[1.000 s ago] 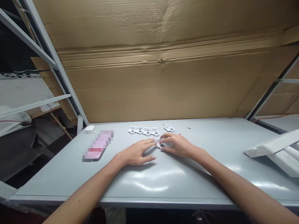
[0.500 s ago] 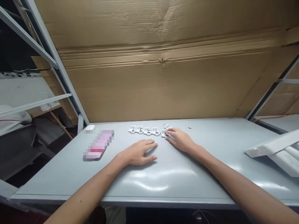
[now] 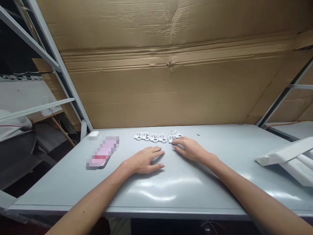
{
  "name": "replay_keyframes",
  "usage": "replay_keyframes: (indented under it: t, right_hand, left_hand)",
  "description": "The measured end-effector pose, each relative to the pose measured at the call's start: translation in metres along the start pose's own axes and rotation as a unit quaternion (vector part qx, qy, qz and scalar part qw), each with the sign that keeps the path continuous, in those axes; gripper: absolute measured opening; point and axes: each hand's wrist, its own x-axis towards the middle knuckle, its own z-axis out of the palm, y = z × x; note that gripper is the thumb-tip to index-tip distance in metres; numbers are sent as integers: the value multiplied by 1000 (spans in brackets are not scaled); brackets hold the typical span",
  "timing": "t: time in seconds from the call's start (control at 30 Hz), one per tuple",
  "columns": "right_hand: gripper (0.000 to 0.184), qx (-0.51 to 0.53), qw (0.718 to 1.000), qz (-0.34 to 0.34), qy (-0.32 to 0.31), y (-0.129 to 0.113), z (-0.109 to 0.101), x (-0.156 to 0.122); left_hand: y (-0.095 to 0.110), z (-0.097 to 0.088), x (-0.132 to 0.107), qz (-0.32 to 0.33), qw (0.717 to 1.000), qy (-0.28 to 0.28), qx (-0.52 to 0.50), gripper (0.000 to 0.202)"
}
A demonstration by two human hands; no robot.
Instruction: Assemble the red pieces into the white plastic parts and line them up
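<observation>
Several small, flat white pieces (image 3: 154, 137), each with a ring-like hole and dark marks, lie in a row towards the back of the table. My right hand (image 3: 189, 148) is at the right end of that row, fingers stretched out. Its fingertips reach the near edge of the last white piece (image 3: 171, 138) and cover part of it. Just behind that hand lies another white piece (image 3: 176, 133), set further back. My left hand (image 3: 146, 160) rests on the table in front of the row, fingers and thumb apart, holding nothing.
A pink phone-shaped object (image 3: 104, 153), blurred out, lies on the left of the grey table (image 3: 156, 191). Behind it sits a small white case (image 3: 94, 133). White foam-like bars (image 3: 286, 156) stand at the right. A cardboard wall (image 3: 166, 94) closes off the back.
My right hand has drawn back slightly towards me, uncovering more of the white piece behind it. My left hand and the row of pieces stay as they were.
</observation>
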Motion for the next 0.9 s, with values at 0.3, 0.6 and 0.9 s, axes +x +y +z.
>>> replay_keyframes:
  t: [0.3,0.6,0.9]
  right_hand:
    - [30,-4,999,-52,7,5,11,6]
    - [36,40,998,-47,14,13,14,6]
    - [48,15,997,74,-17,41,9,2]
  left_hand:
    - [0,1,0,-13,1000,-12,-6,62]
    - [1,0,-1,-15,1000,-14,-12,62]
    - [2,0,1,-16,1000,-5,-2,55]
